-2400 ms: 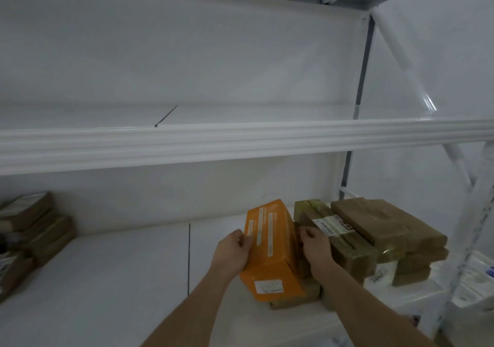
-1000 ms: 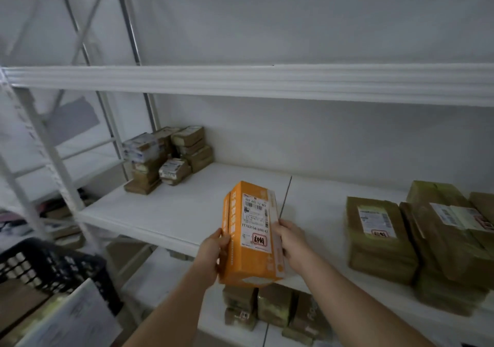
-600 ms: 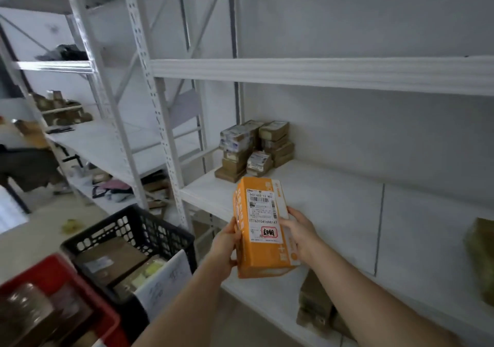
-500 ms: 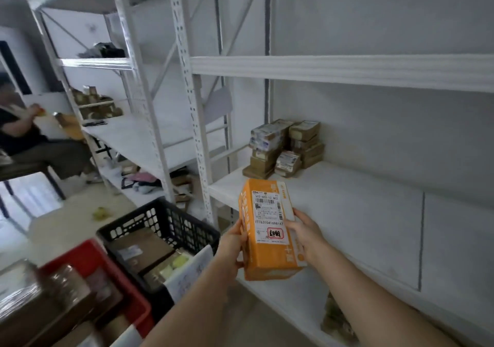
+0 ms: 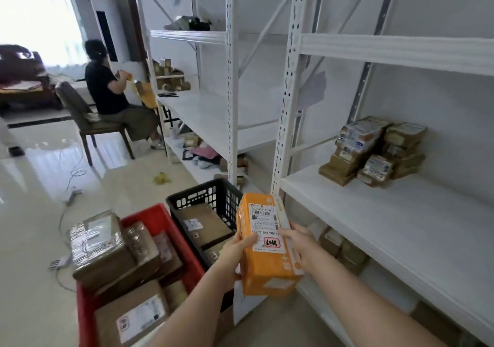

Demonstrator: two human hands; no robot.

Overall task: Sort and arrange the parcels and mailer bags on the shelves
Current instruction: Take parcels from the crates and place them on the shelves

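Both hands, left (image 5: 235, 250) and right (image 5: 299, 242), grip the orange parcel (image 5: 267, 248) by its sides.

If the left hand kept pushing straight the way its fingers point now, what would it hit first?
The left hand already grips the orange cardboard parcel, fingers pointing right across its labelled face. Beyond the parcel, the right hand holding the opposite side would likely be next, though depth is hard to judge.

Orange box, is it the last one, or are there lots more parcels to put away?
Not the last. Some brown parcels already sit stacked on the white shelf. The orange box is in hand, held by the left hand and right hand. The red crate and black crate still hold parcels, so plenty is left.
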